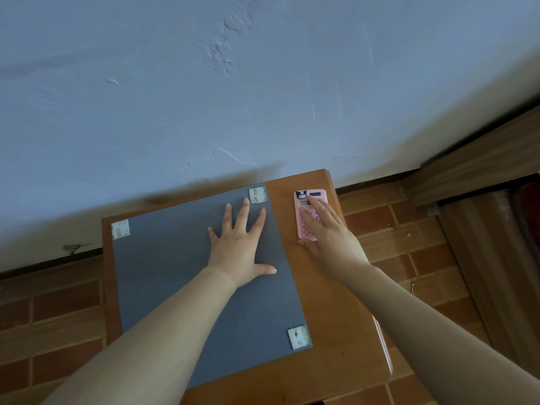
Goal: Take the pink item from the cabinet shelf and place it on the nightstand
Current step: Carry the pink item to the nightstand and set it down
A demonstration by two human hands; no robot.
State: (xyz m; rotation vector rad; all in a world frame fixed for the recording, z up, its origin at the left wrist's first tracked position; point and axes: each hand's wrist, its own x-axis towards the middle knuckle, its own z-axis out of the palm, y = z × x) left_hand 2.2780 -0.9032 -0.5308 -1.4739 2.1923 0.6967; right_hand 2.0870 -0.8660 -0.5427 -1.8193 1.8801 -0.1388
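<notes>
Wooden nightstand [336,331] against blue wall [204,97]; brick-patterned floor [409,244], seemingly tiled

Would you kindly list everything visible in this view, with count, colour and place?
nightstand: one, brown wood, centre, against the wall
mat: one, grey, covering the nightstand's left part
tape patches: three, whitish, on the mat's corners
calculator: one, pink with a black cartoon figure, lying on the nightstand's bare right strip near the wall
wall: one, pale blue, behind
floor: reddish-brown tiles, around the nightstand
wooden furniture: brown, far right
left hand: one, flat on the mat, fingers spread
right hand: one, resting on the calculator
</notes>
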